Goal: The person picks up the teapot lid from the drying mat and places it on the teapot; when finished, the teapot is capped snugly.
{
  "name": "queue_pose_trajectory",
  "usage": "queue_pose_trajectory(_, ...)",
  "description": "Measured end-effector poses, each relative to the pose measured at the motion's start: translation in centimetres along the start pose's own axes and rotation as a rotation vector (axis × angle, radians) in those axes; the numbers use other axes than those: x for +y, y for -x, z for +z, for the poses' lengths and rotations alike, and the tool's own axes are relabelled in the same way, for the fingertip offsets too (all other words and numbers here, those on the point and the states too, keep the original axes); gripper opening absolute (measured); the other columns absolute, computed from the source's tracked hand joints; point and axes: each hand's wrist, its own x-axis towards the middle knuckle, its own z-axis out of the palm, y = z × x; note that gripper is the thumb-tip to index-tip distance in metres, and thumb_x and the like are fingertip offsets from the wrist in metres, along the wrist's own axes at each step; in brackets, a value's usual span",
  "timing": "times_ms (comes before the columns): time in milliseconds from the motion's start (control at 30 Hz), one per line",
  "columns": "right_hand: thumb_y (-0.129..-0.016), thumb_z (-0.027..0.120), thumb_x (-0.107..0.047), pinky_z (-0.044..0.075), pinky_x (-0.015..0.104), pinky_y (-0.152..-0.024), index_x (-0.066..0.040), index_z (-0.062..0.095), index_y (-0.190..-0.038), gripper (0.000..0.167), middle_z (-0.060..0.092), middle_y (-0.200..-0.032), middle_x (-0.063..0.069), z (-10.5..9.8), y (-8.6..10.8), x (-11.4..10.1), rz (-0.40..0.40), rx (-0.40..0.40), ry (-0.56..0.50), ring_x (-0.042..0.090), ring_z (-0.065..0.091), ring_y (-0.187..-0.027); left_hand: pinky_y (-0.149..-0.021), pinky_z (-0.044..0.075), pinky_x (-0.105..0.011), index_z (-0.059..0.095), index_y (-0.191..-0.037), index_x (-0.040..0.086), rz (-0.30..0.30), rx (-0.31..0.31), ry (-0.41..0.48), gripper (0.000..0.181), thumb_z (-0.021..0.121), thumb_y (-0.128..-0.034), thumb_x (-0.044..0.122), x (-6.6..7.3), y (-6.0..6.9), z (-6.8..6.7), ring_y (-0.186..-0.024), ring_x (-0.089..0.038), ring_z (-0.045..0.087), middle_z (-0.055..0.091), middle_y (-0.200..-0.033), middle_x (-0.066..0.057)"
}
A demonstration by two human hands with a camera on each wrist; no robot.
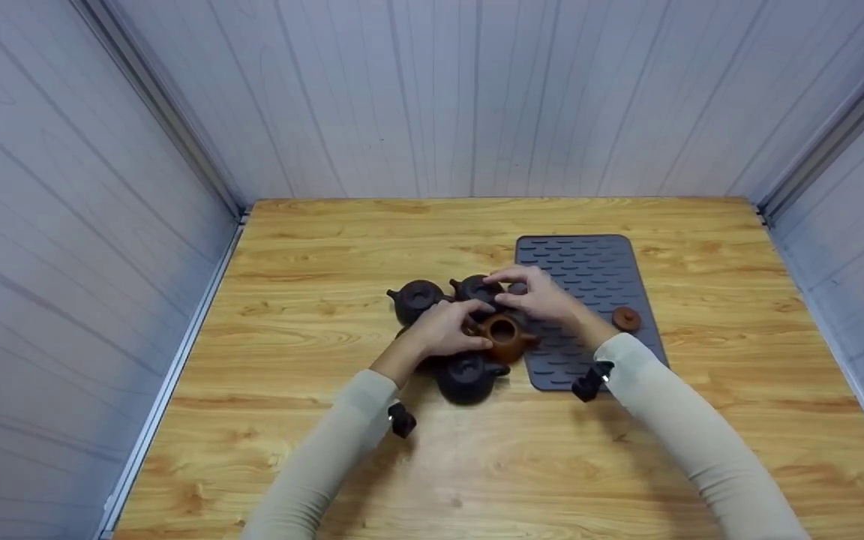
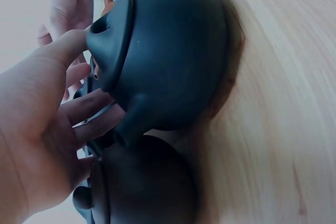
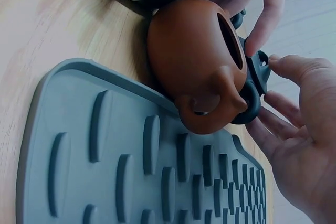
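A lidless brown clay teapot (image 1: pixel 505 339) stands among several dark teapots, its handle towards the grey mat. My left hand (image 1: pixel 445 328) is over the group, thumb and forefinger spread either side of the brown spout; whether they touch it I cannot tell. My right hand (image 1: pixel 543 298) reaches over the far dark teapot (image 1: pixel 469 286), thumb and fingers about its lid (image 3: pixel 258 72). In the right wrist view, the thumb tip meets the lid's pierced knob, and a left finger comes close to the same lid. A near dark teapot (image 2: pixel 173 51), lid on, sits below my left hand.
A grey ridged mat (image 1: pixel 574 255) lies right of the teapots, bearing a brown lid (image 1: pixel 627 319). Another dark teapot (image 1: pixel 417 298) stands at the left of the group. Pale panels (image 1: pixel 432 97) wall the wooden table (image 1: pixel 312 255) at back and sides.
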Motion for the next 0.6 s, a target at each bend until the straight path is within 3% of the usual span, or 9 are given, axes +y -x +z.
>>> queue_pose_trajectory(100,-0.109,0.071,-0.004,0.048,0.07,-0.125,0.004,0.072,-0.145,0.037,0.059,-0.162,0.034,-0.2,0.3,-0.1,0.004,-0.006,-0.021,0.056,0.054,-0.154,-0.113,0.06,-0.048,0.069,-0.153,0.02,-0.018,0.001,-0.003,0.059,0.086,-0.1011,0.042,0.5,0.1,0.0,-0.125,-0.028,0.08,0.085,-0.133,-0.008)
queue_pose_trajectory(200,-0.109,0.071,-0.004,0.046,0.071,-0.127,0.003,0.072,-0.146,0.038,0.06,-0.162,0.032,-0.5,0.7,-0.1,0.016,-0.005,-0.019,0.054,0.054,-0.155,-0.111,0.06,-0.046,0.07,-0.15,0.022,-0.017,0.01,-0.011,0.06,0.09,-0.0977,0.043,-0.4,-0.5,0.9,-0.123,-0.025,0.081,0.085,-0.132,-0.007)
queue_pose_trajectory(333,-0.109,0.073,-0.006,0.044,0.072,-0.127,0.0,0.072,-0.147,0.039,0.062,-0.161,0.031,-0.9,1.2,-0.1,0.018,-0.002,0.02,0.052,0.056,-0.154,-0.103,0.064,-0.04,0.072,-0.147,0.028,-0.003,0.024,-0.005,0.059,0.091,-0.0953,0.049,-2.8,-1.8,2.2,-0.116,-0.018,0.083,0.087,-0.127,-0.002)
queue_pose_trajectory(600,-0.111,0.07,-0.006,0.044,0.073,-0.126,0.001,0.07,-0.149,0.039,0.057,-0.165,0.033,-2.0,2.6,0.3,0.022,-0.001,0.049,0.052,0.05,-0.158,-0.105,0.064,-0.043,0.072,-0.147,0.033,-0.012,0.014,0.016,0.06,0.091,-0.0941,0.053,-3.9,-2.4,2.6,-0.118,-0.019,0.082,0.086,-0.129,0.0)
